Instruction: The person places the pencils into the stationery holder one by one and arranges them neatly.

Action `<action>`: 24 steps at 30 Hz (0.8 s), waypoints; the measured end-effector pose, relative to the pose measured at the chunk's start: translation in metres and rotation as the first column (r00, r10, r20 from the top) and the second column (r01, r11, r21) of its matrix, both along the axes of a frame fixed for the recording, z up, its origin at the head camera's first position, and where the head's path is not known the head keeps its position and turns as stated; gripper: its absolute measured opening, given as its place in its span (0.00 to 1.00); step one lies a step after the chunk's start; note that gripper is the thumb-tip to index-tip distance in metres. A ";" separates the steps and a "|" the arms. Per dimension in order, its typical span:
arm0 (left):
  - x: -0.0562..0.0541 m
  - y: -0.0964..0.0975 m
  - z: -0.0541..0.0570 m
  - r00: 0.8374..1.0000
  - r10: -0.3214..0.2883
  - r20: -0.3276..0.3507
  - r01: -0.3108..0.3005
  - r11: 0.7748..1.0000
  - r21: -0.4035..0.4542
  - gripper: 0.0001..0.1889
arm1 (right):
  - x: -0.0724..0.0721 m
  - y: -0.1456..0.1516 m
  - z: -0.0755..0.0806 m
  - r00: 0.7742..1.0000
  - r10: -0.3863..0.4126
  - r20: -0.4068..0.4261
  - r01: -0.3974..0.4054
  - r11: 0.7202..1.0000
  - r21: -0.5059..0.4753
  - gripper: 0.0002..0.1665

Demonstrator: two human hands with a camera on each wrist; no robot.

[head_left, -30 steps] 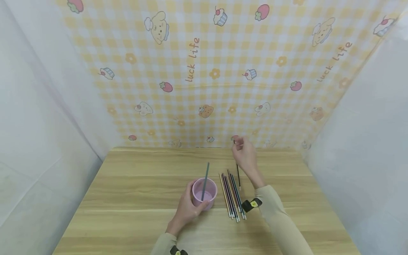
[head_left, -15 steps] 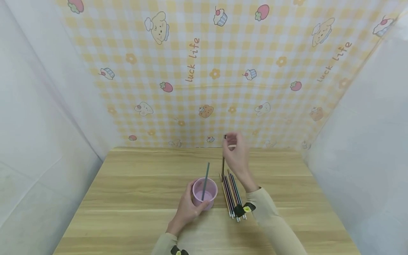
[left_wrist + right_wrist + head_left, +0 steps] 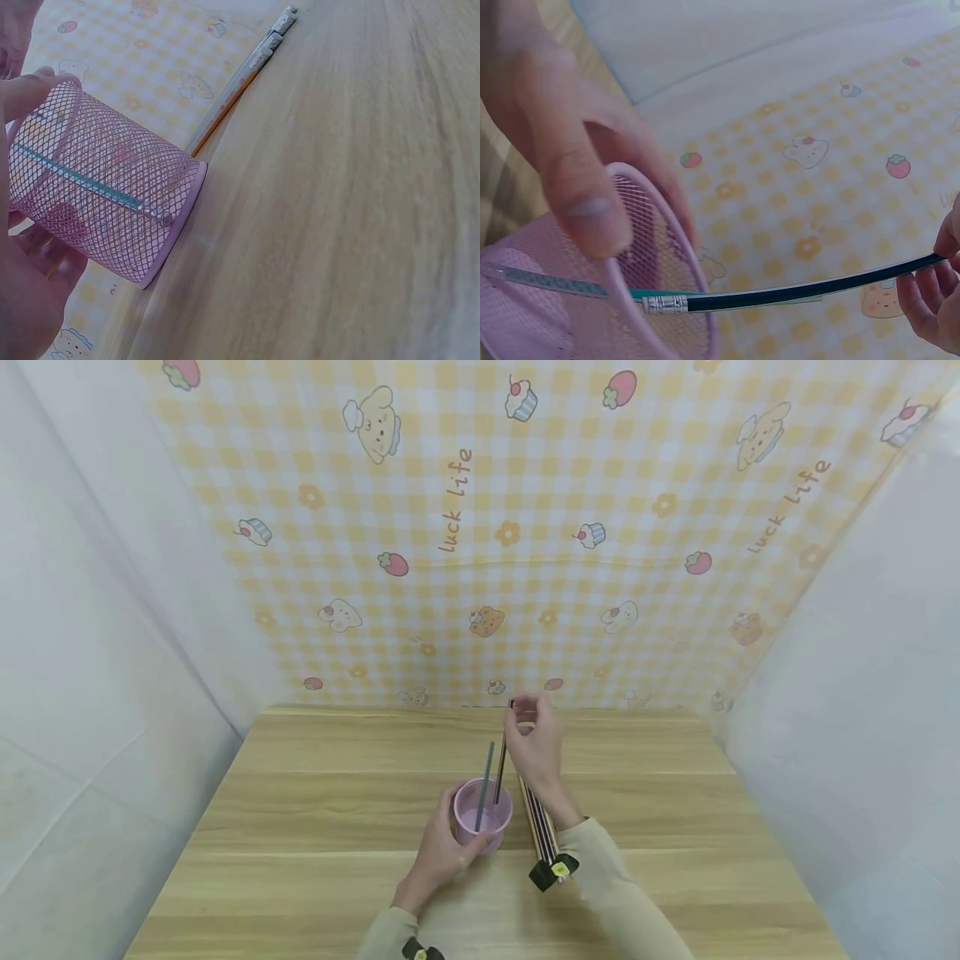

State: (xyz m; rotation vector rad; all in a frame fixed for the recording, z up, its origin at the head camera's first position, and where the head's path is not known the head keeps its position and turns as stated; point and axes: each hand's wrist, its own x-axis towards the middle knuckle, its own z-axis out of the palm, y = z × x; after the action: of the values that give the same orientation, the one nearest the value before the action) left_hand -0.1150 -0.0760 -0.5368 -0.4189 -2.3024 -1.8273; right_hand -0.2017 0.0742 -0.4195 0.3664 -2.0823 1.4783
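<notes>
Pink mesh cup (image 3: 112, 150) stands upright on the bench (image 3: 315, 827), within a wide backdrop: a yellow-checked cloth (image 3: 480, 585) with cartoon prints rises behind, and white sheets (image 3: 112, 610) flank both sides. Beige sleeves (image 3: 630, 893) cross the near part of the wood grain, each with a black strap (image 3: 553, 872) at the wrist. The left hand (image 3: 438, 860) grips the cup round its side, thumb at the front. The right hand (image 3: 536, 747) pinches a dark pencil (image 3: 810, 289) near its upper end. Just beside the cup lies a row of pencils (image 3: 536, 822), partly hidden by the right wrist and its strap. Inside the cup leans a teal pencil (image 3: 484, 785), its upper part jutting above the rim and crossing the opening close to the dark pencil. That one's silver ferrule (image 3: 665, 304), the smallest piece, is at the cup's mouth; whether it is below the rim I cannot tell.
</notes>
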 end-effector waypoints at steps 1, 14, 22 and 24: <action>0.000 0.000 0.001 1.000 0.000 -0.002 0.000 1.000 -0.003 0.45 | 0.000 0.000 -0.003 1.000 0.001 0.001 -0.001 1.000 0.001 0.11; -0.014 -0.003 -0.035 0.995 -0.004 -0.097 0.000 0.999 -0.035 0.45 | 0.005 -0.002 -0.044 0.997 -0.020 0.078 0.021 1.000 -0.017 0.11; -0.012 -0.003 -0.032 0.997 -0.001 -0.082 -0.002 0.999 -0.038 0.46 | 0.010 -0.004 -0.060 0.997 -0.022 0.073 0.022 1.000 0.000 0.11; -0.012 -0.003 -0.032 0.997 -0.005 -0.071 0.003 1.000 -0.031 0.46 | 0.012 -0.005 -0.064 0.996 -0.018 0.089 0.018 1.000 0.007 0.12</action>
State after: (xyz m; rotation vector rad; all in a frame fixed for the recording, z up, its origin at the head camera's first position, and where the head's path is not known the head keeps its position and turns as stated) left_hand -0.1271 -0.0790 -0.5688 -0.4850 -2.2867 -1.7510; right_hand -0.1901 0.0689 -0.4838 0.2882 -2.1546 1.5032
